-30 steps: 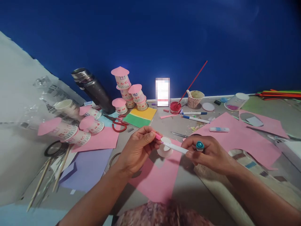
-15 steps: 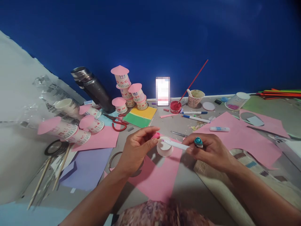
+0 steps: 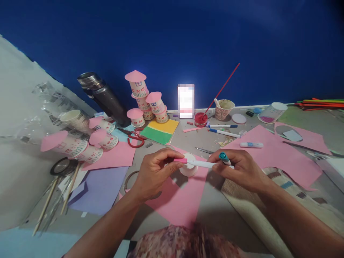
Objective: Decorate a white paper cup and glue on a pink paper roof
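Observation:
My left hand (image 3: 155, 171) pinches the pink cap end of a white marker (image 3: 199, 163). My right hand (image 3: 240, 170) grips the marker's other end and also holds a teal-capped marker (image 3: 223, 157) between its fingers. The white marker lies level between both hands, just above a small white paper cup (image 3: 189, 169) that stands on a pink paper sheet (image 3: 179, 202).
A stack of paper cups with pink cone roofs (image 3: 145, 100) stands at the back beside a dark flask (image 3: 103, 98). More roofed cups (image 3: 77, 145), red scissors (image 3: 134, 139), a red paint pot (image 3: 200, 119), blue pens (image 3: 223, 133), a glue tube (image 3: 251, 144) and a big pink sheet (image 3: 271, 156) lie around.
My left hand has slid the pink cap onto the white marker's tip, so the two hands have come closer. The view tilted slightly downward.

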{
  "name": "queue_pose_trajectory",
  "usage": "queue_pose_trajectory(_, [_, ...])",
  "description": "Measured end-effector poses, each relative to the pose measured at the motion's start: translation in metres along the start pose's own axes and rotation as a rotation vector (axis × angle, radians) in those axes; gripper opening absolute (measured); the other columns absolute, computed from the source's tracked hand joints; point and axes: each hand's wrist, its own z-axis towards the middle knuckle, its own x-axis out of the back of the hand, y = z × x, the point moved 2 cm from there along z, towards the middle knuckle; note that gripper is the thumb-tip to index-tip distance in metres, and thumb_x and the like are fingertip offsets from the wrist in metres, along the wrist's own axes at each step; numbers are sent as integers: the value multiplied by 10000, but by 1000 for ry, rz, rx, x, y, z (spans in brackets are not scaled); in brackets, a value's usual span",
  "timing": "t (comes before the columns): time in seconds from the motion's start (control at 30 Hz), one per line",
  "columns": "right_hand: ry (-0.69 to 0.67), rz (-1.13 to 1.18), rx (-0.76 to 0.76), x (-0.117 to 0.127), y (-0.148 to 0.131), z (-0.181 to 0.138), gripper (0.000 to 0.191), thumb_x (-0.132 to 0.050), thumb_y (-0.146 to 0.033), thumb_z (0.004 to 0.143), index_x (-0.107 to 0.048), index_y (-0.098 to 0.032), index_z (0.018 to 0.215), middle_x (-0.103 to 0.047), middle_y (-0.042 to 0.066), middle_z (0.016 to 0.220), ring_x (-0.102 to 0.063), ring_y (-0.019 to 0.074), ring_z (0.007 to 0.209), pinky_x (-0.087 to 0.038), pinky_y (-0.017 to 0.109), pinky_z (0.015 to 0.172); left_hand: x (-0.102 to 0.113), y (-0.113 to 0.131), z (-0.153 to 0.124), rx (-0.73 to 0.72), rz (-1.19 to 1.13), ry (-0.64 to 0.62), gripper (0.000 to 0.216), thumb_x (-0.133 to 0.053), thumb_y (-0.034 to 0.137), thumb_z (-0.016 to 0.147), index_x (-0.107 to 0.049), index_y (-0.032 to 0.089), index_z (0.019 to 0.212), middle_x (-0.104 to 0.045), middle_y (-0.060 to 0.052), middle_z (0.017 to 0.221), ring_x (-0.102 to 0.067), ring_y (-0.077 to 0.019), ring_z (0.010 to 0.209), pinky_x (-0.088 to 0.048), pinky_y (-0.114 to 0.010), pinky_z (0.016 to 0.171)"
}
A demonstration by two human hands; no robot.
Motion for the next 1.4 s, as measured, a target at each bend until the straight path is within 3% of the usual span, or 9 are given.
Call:
queue_pose_trajectory(0.3, [65,5,66,-4,-4,2,173,-667,-329,829,-661,-213,702,-658,-1,629,-556,146,561,-424,261,548,-18,-6,-6,-47,-64,-93,58,-828,278,862,-866,244,889,-789,-48,781,-710,-178,679,-568,-294,645])
queue_pose_trajectory(0.57, [68,-27,78,-8,-6,-1,142,-645,-318,848,-713,-216,776,-724,11,682,-630,154,595,-456,252,562,-19,-7,-6,-42,3,-61,82,-806,298,886,-861,240,868,-795,-45,818,-701,-173,702,-553,-284,642])
queue_pose_trajectory(0.73, [188,-150,-30,31,8,3,203,-637,-383,882,-712,-220,788,-695,8,690,-616,171,628,-452,276,600,-5,-9,1,-52,201,115,424,-820,374,859,-743,278,1265,-748,-64,1178,-693,-215,988,-573,-327,831])
queue_pose_trajectory(0.83, [284,-290,-171,60,34,9,240,-600,-424,896,-710,-230,808,-661,-8,654,-576,169,596,-405,282,581,-4,-21,1,-40,321,-9,652,-853,385,794,-620,306,1398,-617,-93,1431,-638,-277,1216,-567,-411,974])
queue_pose_trajectory(1.0, [101,-579,-274,72,70,18,304,-527,-437,969,-707,-219,858,-761,73,831,-673,243,771,-438,322,685,-9,-34,-3,-164,426,-124,631,-785,361,873,-531,289,1447,-524,-130,1518,-489,-321,1442,-452,-519,1177])
queue_pose_trajectory(1.1, [204,-794,-164,63,63,18,274,-502,-347,984,-729,-199,949,-784,146,1073,-678,295,975,-439,345,765,-8,-24,-2,-280,483,-87,435,-693,309,957,-569,283,1373,-612,-108,1394,-581,-288,1325,-503,-479,1115])
queue_pose_trajectory(1.17, [204,-817,-128,49,49,15,334,-436,-358,1034,-722,-209,946,-783,127,962,-674,266,864,-403,331,707,-10,-12,-1,-359,537,-84,375,-644,276,996,-565,274,1362,-659,-99,1312,-630,-267,1236,-536,-442,1053])
queue_pose_trajectory(1.3, [-41,-725,11,14,16,4,282,-477,-316,1021,-693,-212,872,-757,76,789,-646,221,697,-304,319,629,-25,13,1,-601,725,-142,396,-607,310,1037,-535,208,1412,-689,-142,1261,-655,-281,1167,-545,-419,975])
queue_pose_trajectory(1.4, [-88,-630,131,-3,-3,-5,309,-547,-463,1030,-703,-206,959,-764,62,804,-643,213,692,-270,316,624,-40,21,-1,-738,884,-208,192,-521,241,1069,-640,178,1206,-714,-81,950,-652,-228,862,-502,-355,749])
